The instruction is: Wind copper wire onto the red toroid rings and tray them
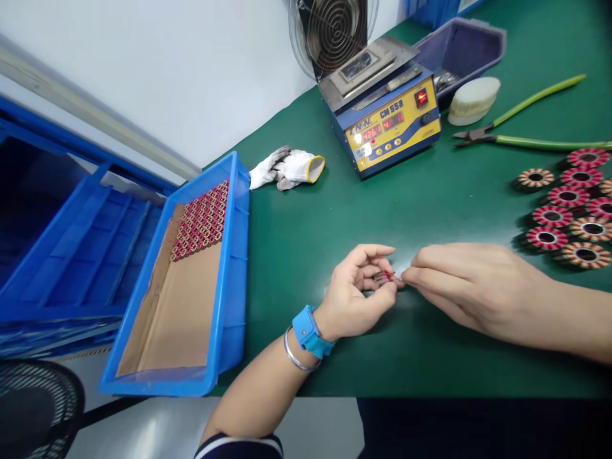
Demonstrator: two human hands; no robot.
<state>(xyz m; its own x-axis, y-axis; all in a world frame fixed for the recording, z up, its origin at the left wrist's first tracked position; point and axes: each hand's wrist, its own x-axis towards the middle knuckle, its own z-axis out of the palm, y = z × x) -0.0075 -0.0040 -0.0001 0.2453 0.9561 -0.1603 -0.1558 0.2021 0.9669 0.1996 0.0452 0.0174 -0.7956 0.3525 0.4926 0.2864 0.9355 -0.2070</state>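
My left hand (356, 293) is curled round a small red wound coil (385, 277), held edge-on just above the green mat (306, 242). A blue wrist strap and a metal bangle sit on that wrist. My right hand (459, 280) comes in from the right, fingers pinched together at the coil's right edge, on something too fine to make out. Several finished red and copper coils (568, 213) lie in a cluster at the right edge of the mat.
A blue tray (229, 319) lined with cardboard, coils packed at its far end, sits left. A blue-and-yellow solder pot (387, 111) stands at the back, a fan behind it. White glove (287, 167), green-handled cutters (521, 127), a dark bin (463, 44).
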